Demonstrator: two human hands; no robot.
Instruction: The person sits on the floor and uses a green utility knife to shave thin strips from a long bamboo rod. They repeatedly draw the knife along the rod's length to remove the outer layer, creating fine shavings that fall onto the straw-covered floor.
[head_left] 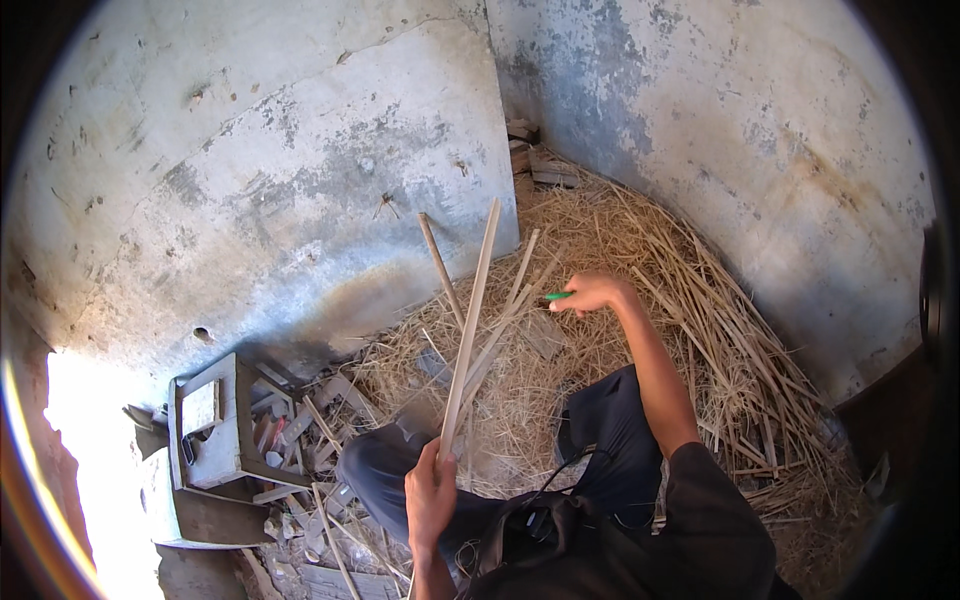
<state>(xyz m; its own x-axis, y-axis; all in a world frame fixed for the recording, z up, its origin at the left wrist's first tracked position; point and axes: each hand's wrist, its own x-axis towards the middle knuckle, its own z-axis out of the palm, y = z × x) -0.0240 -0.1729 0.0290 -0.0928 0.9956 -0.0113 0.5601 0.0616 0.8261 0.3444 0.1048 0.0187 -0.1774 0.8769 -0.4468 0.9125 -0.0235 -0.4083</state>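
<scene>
Left hand point(432, 492) gripping pale strip point(472, 330) above straw-strewn floor point(512, 425), tip toward wall edge. Right hand point(592, 292) pinching green item point(558, 296), off strip. Strip looks already split; what's left unclear.

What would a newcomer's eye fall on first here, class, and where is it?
First, the long pale strip, held in the left hand and slanting up mid-picture. Then the small bright-green object in the right hand, to the strip's right. Loose thin strips heap along the right-hand wall.
</scene>
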